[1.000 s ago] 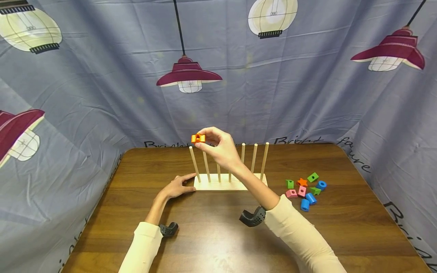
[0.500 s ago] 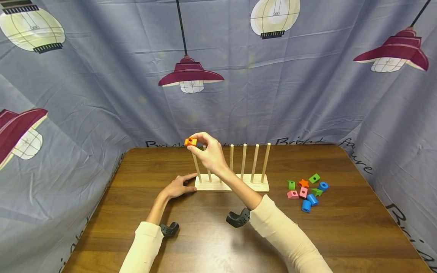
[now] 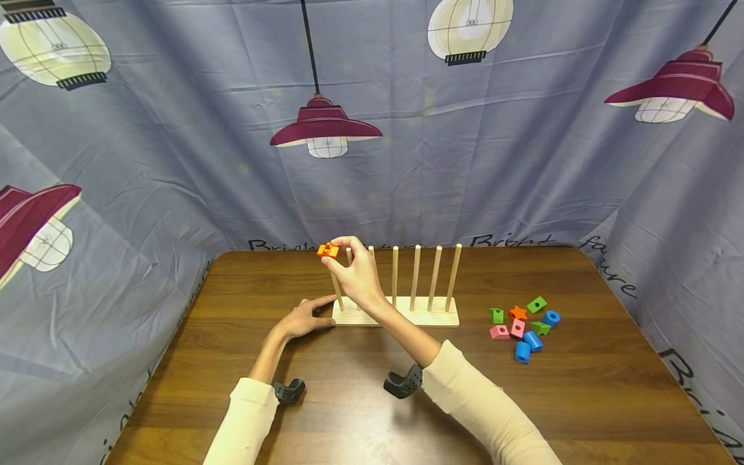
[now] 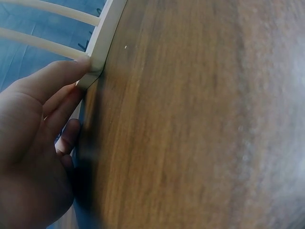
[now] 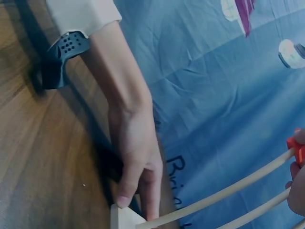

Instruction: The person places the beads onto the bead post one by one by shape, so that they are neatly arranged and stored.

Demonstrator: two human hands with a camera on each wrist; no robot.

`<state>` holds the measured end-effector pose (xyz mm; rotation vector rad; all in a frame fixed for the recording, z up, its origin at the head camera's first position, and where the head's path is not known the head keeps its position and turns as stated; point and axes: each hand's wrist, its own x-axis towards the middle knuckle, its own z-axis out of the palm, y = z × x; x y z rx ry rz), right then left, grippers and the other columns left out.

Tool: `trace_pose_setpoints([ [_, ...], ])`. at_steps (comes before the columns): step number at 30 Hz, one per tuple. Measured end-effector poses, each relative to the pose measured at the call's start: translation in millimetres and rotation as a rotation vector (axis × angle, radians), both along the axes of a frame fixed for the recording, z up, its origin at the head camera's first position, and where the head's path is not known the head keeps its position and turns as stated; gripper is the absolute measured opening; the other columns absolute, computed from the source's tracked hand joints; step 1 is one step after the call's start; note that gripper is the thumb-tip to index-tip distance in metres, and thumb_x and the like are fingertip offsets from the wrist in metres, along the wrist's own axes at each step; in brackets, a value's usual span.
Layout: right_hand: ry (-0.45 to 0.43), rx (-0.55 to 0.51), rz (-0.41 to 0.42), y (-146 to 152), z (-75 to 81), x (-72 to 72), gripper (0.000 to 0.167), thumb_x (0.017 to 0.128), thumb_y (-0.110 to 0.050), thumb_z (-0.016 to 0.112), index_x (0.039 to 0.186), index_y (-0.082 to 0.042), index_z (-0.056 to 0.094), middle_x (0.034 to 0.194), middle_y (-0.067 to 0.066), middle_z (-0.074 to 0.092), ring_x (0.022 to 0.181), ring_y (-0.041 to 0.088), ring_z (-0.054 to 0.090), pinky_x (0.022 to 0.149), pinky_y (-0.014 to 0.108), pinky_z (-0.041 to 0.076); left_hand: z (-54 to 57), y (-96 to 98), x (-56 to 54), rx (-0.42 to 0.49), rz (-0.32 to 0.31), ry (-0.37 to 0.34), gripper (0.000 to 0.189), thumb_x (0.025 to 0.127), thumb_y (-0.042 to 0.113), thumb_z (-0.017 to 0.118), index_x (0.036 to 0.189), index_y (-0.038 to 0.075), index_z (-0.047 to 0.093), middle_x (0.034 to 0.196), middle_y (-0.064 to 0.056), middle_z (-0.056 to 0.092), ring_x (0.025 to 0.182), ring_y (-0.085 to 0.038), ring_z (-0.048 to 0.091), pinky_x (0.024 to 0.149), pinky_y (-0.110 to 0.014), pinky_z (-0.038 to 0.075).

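My right hand (image 3: 356,274) pinches an orange star-shaped bead (image 3: 328,250) between thumb and fingers. The bead sits at the top of the leftmost peg (image 3: 336,287); in the right wrist view the peg tip meets the red-looking bead (image 5: 299,151). A pale wooden peg board (image 3: 421,314) with a row of upright pegs stands on the table. My left hand (image 3: 299,318) grips the board's left end, thumb at the front corner and fingers along the end. In the left wrist view the thumb of that hand (image 4: 40,105) presses the board's corner (image 4: 97,59).
Right of the board lies a loose group of beads: an orange star (image 3: 518,313), blue cylinders (image 3: 522,352), pink blocks (image 3: 499,332) and green pieces (image 3: 537,304). The brown table (image 3: 279,278) ends at a lamp-print curtain (image 3: 465,161).
My right hand has moved left and then down, bringing the orange star bead from above the pegs onto the leftmost peg's top. My left hand keeps its place on the board.
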<state>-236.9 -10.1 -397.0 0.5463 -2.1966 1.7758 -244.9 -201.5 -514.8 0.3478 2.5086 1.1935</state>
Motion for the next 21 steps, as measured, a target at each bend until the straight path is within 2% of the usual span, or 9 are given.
trace_pose_setpoints([
  [2, -0.017, -0.025, -0.002, -0.8, -2.8, 0.6, 0.033, 0.089, -0.012, 0.076, 0.117, -0.001, 0.062, 0.117, 0.011, 0.065, 0.11, 0.024, 0.053, 0.093, 0.035, 0.043, -0.2, -0.4, -0.2, -0.004, -0.005, 0.014, 0.065, 0.09, 0.029, 0.075, 0.148, 0.014, 0.051, 0.142, -0.019, 0.049, 0.117, -0.032, 0.04, 0.102, -0.065, 0.026],
  [4, -0.033, -0.049, 0.006, -1.3, -6.2, 0.9, 0.032, 0.089, -0.011, 0.076, 0.117, -0.001, 0.063, 0.118, 0.012, 0.065, 0.113, 0.027, 0.054, 0.097, 0.041, 0.043, -0.3, -0.7, -0.3, -0.006, -0.007, 0.026, 0.065, 0.089, 0.029, 0.075, 0.148, 0.013, 0.051, 0.141, -0.018, 0.051, 0.116, -0.031, 0.041, 0.101, -0.064, 0.027],
  [8, -0.069, -0.084, 0.018, -2.3, -18.0, 0.3, 0.031, 0.089, -0.008, 0.075, 0.115, 0.001, 0.063, 0.116, 0.013, 0.065, 0.115, 0.03, 0.055, 0.099, 0.047, 0.042, -0.5, -0.5, -0.1, -0.011, -0.01, 0.037, 0.065, 0.089, 0.028, 0.075, 0.148, 0.012, 0.051, 0.139, -0.019, 0.052, 0.116, -0.032, 0.041, 0.102, -0.065, 0.024],
  [12, -0.13, -0.089, 0.007, -3.1, -37.9, -0.2, 0.031, 0.086, -0.005, 0.076, 0.113, 0.001, 0.064, 0.113, 0.013, 0.067, 0.114, 0.029, 0.057, 0.1, 0.047, 0.04, -0.6, 0.0, -0.3, -0.025, -0.007, 0.042, 0.065, 0.088, 0.029, 0.075, 0.148, 0.014, 0.052, 0.135, -0.018, 0.055, 0.116, -0.032, 0.041, 0.102, -0.064, 0.026],
  [15, -0.182, -0.082, 0.011, -2.4, -55.6, 0.7, 0.031, 0.086, -0.003, 0.076, 0.114, 0.002, 0.064, 0.111, 0.014, 0.066, 0.111, 0.029, 0.057, 0.097, 0.045, 0.041, -0.1, 0.4, 0.0, -0.034, -0.009, 0.054, 0.066, 0.088, 0.029, 0.075, 0.148, 0.015, 0.052, 0.134, -0.017, 0.056, 0.117, -0.032, 0.042, 0.101, -0.063, 0.028],
  [21, -0.257, -0.042, 0.009, -1.1, -85.6, 0.4, 0.03, 0.086, -0.003, 0.076, 0.113, 0.002, 0.064, 0.11, 0.012, 0.066, 0.092, 0.019, 0.051, 0.075, 0.029, 0.04, -0.2, -0.2, 0.3, -0.025, 0.0, 0.054, 0.067, 0.087, 0.03, 0.076, 0.148, 0.014, 0.051, 0.134, -0.016, 0.056, 0.115, -0.031, 0.043, 0.099, -0.059, 0.03],
])
